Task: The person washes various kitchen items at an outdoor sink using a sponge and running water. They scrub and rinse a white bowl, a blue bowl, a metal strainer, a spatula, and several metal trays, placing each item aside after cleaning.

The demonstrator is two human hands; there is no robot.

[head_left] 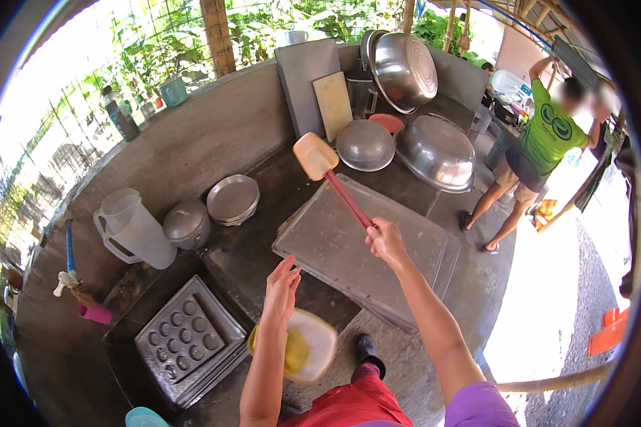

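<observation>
A rubber spatula (347,197) with a red handle and a cream-orange blade points up and away from me. My right hand (387,242) is closed round the lower end of its handle. Beneath lies a stack of flat metal baking sheets (395,238) on the dark counter. My left hand (283,290) is raised by the stack's near left corner, fingers stretched out and nothing in them. Just below that hand is a pale tub (323,349) with something yellow in it, partly hidden by my forearm.
In the sink at left sits a muffin tin (185,329) on stacked trays. A plastic pitcher (137,231), lidded pot (186,223) and metal plates (233,198) line the wall. Large metal basins (438,151) and boards (332,105) stand behind. A person in green (552,132) stands at right.
</observation>
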